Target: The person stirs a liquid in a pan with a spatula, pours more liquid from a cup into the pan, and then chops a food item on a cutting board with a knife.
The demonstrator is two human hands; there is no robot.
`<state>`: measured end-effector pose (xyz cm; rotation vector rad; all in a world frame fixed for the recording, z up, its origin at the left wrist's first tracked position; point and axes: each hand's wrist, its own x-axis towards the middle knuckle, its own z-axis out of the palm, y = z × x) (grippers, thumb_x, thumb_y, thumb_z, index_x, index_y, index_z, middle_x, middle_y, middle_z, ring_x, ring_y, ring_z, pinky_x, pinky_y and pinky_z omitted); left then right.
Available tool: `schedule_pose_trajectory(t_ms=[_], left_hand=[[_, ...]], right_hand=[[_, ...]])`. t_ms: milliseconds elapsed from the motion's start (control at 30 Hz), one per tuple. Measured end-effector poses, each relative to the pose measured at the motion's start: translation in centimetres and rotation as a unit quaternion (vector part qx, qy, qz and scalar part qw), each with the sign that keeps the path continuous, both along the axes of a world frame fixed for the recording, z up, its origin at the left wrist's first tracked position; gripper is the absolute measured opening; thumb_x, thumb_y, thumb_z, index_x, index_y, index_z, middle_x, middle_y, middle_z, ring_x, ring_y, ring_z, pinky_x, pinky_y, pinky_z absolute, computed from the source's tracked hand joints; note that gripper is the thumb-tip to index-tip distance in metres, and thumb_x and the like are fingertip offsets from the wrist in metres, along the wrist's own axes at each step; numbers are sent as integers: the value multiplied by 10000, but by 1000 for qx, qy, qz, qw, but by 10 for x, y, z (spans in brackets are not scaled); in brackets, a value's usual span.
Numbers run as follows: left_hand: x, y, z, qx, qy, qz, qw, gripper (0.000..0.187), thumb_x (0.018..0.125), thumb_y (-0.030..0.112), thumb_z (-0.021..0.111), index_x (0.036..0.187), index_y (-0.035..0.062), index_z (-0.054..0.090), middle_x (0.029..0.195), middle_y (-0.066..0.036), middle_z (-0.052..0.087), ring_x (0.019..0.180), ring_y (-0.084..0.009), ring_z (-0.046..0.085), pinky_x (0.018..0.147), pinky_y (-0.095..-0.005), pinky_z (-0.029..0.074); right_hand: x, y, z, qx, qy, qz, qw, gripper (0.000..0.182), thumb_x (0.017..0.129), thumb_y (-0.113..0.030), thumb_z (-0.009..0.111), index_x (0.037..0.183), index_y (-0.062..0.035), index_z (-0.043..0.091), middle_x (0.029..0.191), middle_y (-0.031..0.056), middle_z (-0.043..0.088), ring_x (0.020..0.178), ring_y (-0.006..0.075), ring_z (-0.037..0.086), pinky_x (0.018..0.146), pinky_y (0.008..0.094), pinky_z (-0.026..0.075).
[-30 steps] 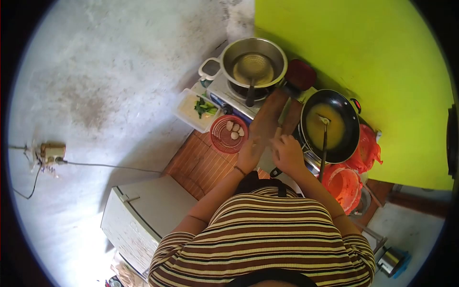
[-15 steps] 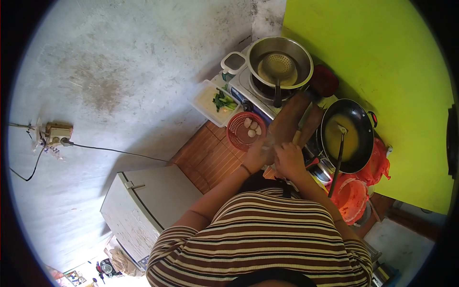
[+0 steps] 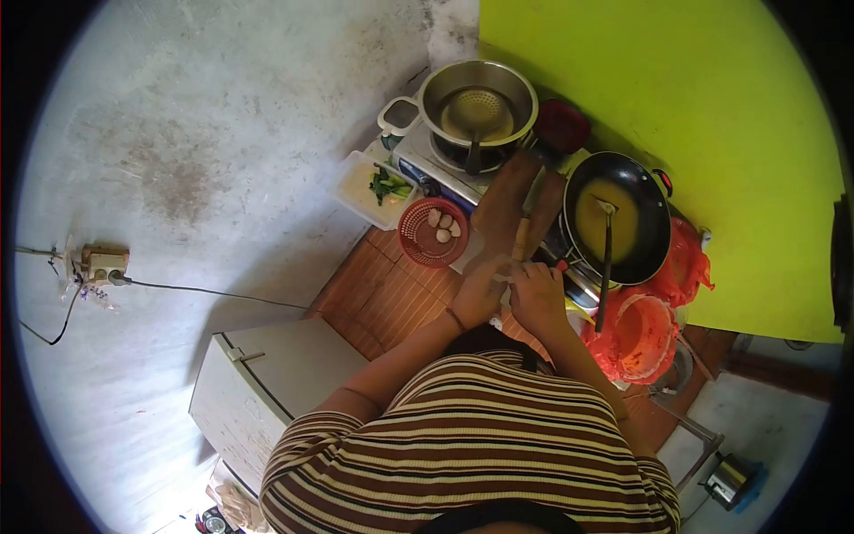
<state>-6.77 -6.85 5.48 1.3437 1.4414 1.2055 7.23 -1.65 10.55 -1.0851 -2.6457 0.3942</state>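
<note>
My left hand [image 3: 480, 289] and my right hand [image 3: 539, 295] meet over the low cooking area, fingertips together. They pinch a small pale thing [image 3: 509, 275] between them; what it is I cannot tell. Just beyond the left hand a red basket [image 3: 418, 249] holds a few pale round pieces [image 3: 441, 227]. A long wooden cutting board [image 3: 511, 191] with a wooden-handled knife [image 3: 523, 233] lies ahead of the hands. To the right, a black wok [image 3: 656, 230] holds yellow liquid, and a ladle [image 3: 606, 262] rests in it.
A steel pot [image 3: 525, 98] with a strainer inside sits on a burner at the back. A white tray of greens [image 3: 378, 189] lies left of it. An orange-red bucket and bag [image 3: 636, 334] stand right, a white cabinet [image 3: 267, 383] left, a power strip [image 3: 100, 264] on the floor.
My hands have come together from slightly apart and stay joined in front of the board. The view swung right and back left as my head moved. The pans have not moved.
</note>
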Motion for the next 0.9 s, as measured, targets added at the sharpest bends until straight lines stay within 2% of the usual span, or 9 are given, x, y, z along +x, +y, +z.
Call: schedule_pose_trajectory(t_ms=[33,233,333,433,533,633,733,833,900], left_hand=[[3,-1,3,13,-10,-3,1000,401,800,-16,586,1193,10,510,1005,-101,597,713,-145,570,661,-274,469],[2,-3,3,39,92,23,995,387,798,-29,570,1180,9,519,1001,-105,593,739,-146,558,666,-261,459],[-12,3,-1,35,70,2,997,389,802,-19,575,1185,13,516,1006,-108,591,783,-174,583,693,-268,471],[-34,11,-6,52,60,7,997,392,807,-4,584,1191,15,513,1004,-116,591,847,-195,604,731,-276,482],[-66,24,-3,23,61,-13,998,383,796,45,557,1175,18,505,1056,-185,567,994,-314,556,876,-373,435],[-102,37,-1,30,87,-27,995,375,806,-1,576,1177,16,520,1003,-126,596,891,-207,610,756,-287,489],[-135,50,0,-35,116,-59,991,375,793,2,580,1164,20,528,990,-131,603,880,-227,612,756,-298,489],[-162,58,-19,-58,193,-68,977,346,793,42,583,1136,22,544,968,-144,619,872,-252,622,767,-324,492],[-176,62,-33,-87,208,-45,973,328,799,74,577,1122,23,552,963,-149,628,885,-261,626,776,-338,493]], right_hand=[[3,-1,2,3,6,-2,1000,287,732,-103,591,1019,-82,582,943,78,576,935,246,526,798,400,369],[2,-6,-1,4,33,-1,999,348,718,-70,592,1065,-67,560,961,102,575,953,263,531,805,405,389],[-11,-2,-11,-60,84,-7,995,368,706,-18,573,1072,-37,543,957,148,565,941,323,534,796,432,421],[-33,3,-17,-120,96,-7,988,357,740,-31,547,1091,32,516,1023,198,543,951,371,539,818,443,438],[-65,7,-8,-174,121,-40,976,412,755,-25,532,1155,48,466,1094,230,511,992,401,523,861,453,428],[-95,14,-8,-223,153,-38,962,441,756,-16,526,1183,58,444,1143,250,483,1047,414,501,887,452,425],[-115,25,-34,-213,137,-25,967,455,757,-18,525,1196,57,431,1174,262,458,1064,421,489,890,449,429],[-130,33,-55,-247,92,-44,964,460,756,-24,532,1200,42,432,1176,268,454,1073,424,486,895,446,430],[-136,36,-62,-269,78,-61,958,462,751,-35,545,1196,33,439,1171,269,460,1070,426,487,892,446,432]])
